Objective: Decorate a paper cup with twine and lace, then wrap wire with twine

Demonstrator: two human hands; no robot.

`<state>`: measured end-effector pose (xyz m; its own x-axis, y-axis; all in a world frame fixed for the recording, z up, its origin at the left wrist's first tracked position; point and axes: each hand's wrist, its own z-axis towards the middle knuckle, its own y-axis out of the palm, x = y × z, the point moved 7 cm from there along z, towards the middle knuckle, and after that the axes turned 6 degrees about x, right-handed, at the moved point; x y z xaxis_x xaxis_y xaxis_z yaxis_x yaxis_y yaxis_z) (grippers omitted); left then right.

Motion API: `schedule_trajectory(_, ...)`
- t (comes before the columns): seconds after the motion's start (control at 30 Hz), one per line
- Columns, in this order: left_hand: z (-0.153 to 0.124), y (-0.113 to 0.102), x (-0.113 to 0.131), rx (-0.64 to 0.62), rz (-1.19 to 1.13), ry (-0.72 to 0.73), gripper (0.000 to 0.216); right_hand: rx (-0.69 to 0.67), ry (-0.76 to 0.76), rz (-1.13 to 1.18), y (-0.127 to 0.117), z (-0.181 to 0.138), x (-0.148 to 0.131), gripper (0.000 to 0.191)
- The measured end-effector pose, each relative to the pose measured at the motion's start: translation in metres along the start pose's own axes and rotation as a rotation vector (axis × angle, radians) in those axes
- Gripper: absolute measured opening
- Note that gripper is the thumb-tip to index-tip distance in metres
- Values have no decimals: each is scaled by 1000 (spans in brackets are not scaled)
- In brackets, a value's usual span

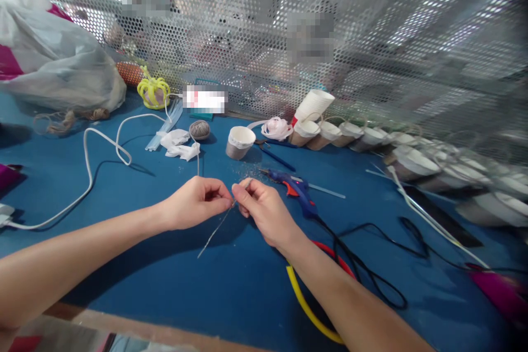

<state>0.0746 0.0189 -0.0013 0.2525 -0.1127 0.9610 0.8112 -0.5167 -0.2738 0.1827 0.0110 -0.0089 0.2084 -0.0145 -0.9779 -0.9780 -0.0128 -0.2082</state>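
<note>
My left hand and my right hand meet above the middle of the table, fingertips almost touching. Both are closed in a pinch on a thin grey cord, whose loose end hangs down toward the lower left. From a ball of grey cord behind them, a strand runs down to my left hand. Just beyond the fingers stands a small paper cup with a grey wrapped side and white rim. To the right of my right hand lies a blue glue gun with a red trigger.
Rows of similar wrapped cups with handles fill the right side. Pliers, a white ribbon roll, glue sticks and a yellow basket-like piece lie behind. A white cable crosses the left; a perforated metal screen closes the back.
</note>
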Motion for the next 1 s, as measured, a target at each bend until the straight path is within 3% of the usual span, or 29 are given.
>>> schedule_trajectory(0.23,1,1,-7,45,-65,-94,17,42,-81,-138,-3,-3,-9,35)
schedule_trajectory(0.47,0,5,-14,-26,-274,-225,21,-214,-29,143,5,-3,-13,28)
schedule_trajectory(1.0,2,4,-20,30,-205,-163,19,-4,-95,-197,-4,0,-14,33)
